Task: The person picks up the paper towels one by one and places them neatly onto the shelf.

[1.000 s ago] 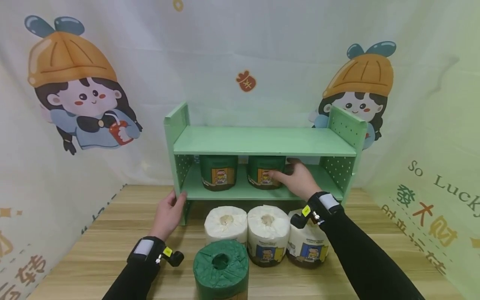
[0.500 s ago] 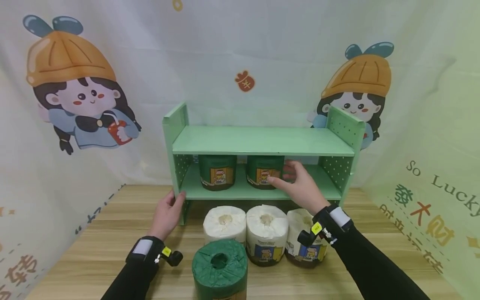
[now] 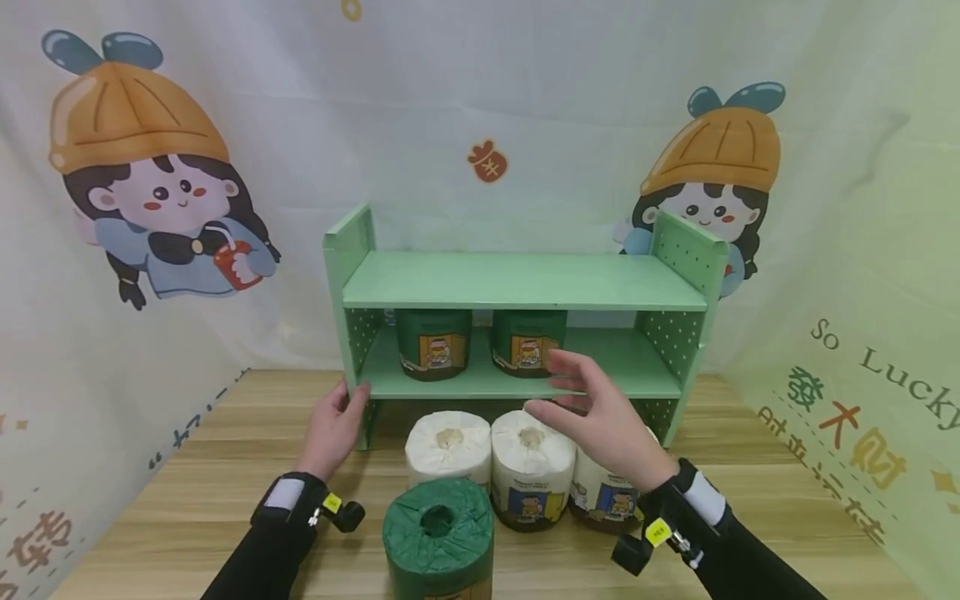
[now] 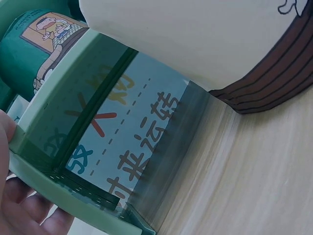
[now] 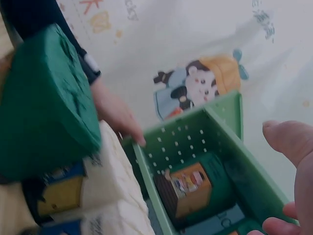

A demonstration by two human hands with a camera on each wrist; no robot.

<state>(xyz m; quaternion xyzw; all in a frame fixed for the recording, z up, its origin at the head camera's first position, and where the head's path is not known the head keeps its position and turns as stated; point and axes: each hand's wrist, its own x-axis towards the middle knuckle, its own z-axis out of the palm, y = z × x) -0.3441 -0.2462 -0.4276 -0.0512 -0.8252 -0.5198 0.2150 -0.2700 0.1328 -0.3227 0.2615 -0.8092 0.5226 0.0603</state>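
Note:
Two green-wrapped toilet rolls, the left one (image 3: 435, 333) and the right one (image 3: 525, 337), stand on the lower board of a light green two-tier shelf (image 3: 525, 279). My left hand (image 3: 332, 429) grips the shelf's left side panel (image 4: 73, 196), with the thumb in front and the fingers round the back in the left wrist view. Holding nothing, my right hand (image 3: 611, 425) hovers in front of the lower board, fingers spread and loosely bent. It overlaps the rightmost white toilet roll (image 3: 611, 504) in the head view.
Two more white toilet rolls, one on the left (image 3: 450, 446) and one in the middle (image 3: 531, 475), stand before the shelf. Nearer me is another green toilet roll (image 3: 438, 542). All stand on a wooden table (image 3: 225, 467), with a printed cloth (image 3: 420, 108) behind.
My right hand has let go of the right green toilet roll on the lower board and drawn back toward me and downward. My left hand stays on the shelf's side.

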